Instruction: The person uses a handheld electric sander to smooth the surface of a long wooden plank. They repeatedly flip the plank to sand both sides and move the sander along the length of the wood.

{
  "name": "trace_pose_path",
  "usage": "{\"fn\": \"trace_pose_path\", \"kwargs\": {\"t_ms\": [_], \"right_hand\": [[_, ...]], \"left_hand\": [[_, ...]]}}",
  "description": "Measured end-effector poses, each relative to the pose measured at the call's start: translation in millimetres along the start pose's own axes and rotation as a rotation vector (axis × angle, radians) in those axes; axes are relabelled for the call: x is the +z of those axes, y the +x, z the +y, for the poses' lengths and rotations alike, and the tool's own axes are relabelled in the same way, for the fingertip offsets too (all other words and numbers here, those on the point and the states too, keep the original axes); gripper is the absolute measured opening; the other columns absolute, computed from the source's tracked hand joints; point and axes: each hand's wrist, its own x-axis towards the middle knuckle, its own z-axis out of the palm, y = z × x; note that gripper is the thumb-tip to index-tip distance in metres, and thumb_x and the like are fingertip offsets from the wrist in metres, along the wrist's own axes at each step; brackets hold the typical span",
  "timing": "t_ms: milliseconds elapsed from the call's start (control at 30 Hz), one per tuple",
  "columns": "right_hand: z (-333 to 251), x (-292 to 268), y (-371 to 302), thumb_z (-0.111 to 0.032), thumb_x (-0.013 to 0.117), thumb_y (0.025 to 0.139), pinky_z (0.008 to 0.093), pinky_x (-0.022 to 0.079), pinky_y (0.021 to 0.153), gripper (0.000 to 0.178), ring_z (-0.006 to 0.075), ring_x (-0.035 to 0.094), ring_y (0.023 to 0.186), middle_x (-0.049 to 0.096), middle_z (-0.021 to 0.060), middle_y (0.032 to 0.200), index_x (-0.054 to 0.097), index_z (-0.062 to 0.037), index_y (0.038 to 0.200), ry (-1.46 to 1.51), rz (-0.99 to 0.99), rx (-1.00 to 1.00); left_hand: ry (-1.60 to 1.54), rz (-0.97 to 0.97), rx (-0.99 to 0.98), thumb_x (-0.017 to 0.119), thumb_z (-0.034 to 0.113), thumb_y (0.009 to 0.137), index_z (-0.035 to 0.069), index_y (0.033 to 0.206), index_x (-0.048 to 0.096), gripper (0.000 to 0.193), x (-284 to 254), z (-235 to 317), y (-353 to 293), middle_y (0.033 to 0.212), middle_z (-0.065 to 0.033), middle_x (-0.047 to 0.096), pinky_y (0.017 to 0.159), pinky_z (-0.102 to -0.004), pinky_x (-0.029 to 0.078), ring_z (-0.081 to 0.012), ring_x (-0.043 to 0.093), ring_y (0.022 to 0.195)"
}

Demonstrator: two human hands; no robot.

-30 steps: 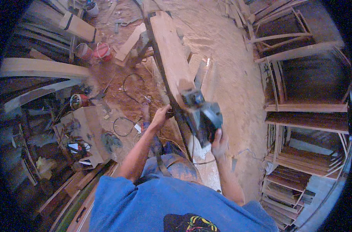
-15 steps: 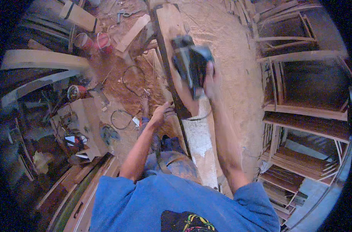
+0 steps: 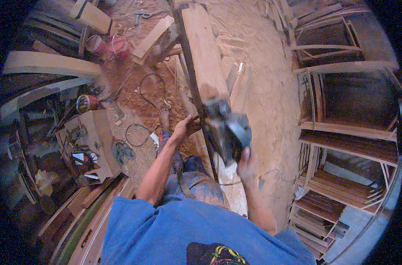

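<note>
My right hand (image 3: 244, 162) is closed on the rear of a black and teal power planer (image 3: 225, 132), blurred by motion. The planer rests over a long pale wooden board (image 3: 204, 48) that runs away from my body. A white sheet-like surface (image 3: 234, 192) shows below the planer, close to my lap. Along the board's left side runs a dark beam (image 3: 188, 62). At its edge my left hand (image 3: 186, 128) has curled fingers gripping the beam; some fingertips are hidden. A dark cord (image 3: 229, 183) trails near the planer's rear.
Wooden frames and panels (image 3: 351, 128) stack along the right. Pinkish-red buckets (image 3: 118, 46), loose offcuts (image 3: 153, 37) and a looped cable (image 3: 139, 134) lie left. A wooden box (image 3: 99, 141) stands beside long planks (image 3: 84, 212). Sawdust covers the floor (image 3: 271, 88).
The planer and my right hand have come back along the board toward my body, uncovering its far stretch. My left hand stays at nearly the same spot on the beam.
</note>
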Motion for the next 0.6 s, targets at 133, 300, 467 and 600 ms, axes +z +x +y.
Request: {"fn": "trace_pose_path", "kwargs": {"t_ms": [133,300,467,600], "right_hand": [[-68.0,55.9,148.1,-0.037,0.044,0.107,0.0378,0.048,0.098,0.048,0.0278,0.063,0.109,0.068,0.0188,0.12,0.059,0.0021,0.131,-0.123,0.068,-0.126],[-120.8,89.7,239.6,-0.046,0.04,0.107,0.0387,0.05,0.088,0.056,0.0274,0.065,0.1,0.07,0.0168,0.11,0.063,0.0017,0.125,-0.198,0.06,-0.152],[-51.3,72.2,165.7,-0.043,0.041,0.107,0.0406,0.049,0.09,0.053,0.0327,0.064,0.103,0.069,0.0187,0.113,0.061,0.0012,0.126,-0.065,0.022,-0.018],[-21.1,23.3,4.4,-0.041,0.043,0.107,0.0353,0.048,0.068,0.05,0.0172,0.055,0.078,0.061,0.0059,0.091,0.051,-0.0015,0.136,0.039,-0.07,0.164]], "left_hand": [[0.025,0.035,0.003,0.048,0.045,0.104,-0.003,0.145,0.043,0.064,-2.6,-0.8,3.6,0.132,-0.0174,0.061,0.105,-0.0419,0.047,-0.0326,0.061,0.118],[-0.022,0.073,-0.056,0.049,0.046,0.103,-0.003,0.14,0.048,0.061,-4.4,-3.0,2.1,0.127,-0.0163,0.062,0.102,-0.0419,0.048,-0.0308,0.062,0.111],[-0.123,-0.046,-0.044,0.05,0.046,0.102,0.005,0.136,0.053,0.053,-16.5,-6.3,4.9,0.134,-0.0116,0.061,0.105,-0.0466,0.046,-0.0316,0.057,0.122],[-0.138,-0.169,-0.015,0.046,0.047,0.104,0.004,0.139,0.049,0.056,-29.6,-6.7,8.8,0.14,-0.0147,0.055,0.11,-0.05,0.04,-0.035,0.05,0.13]]}}
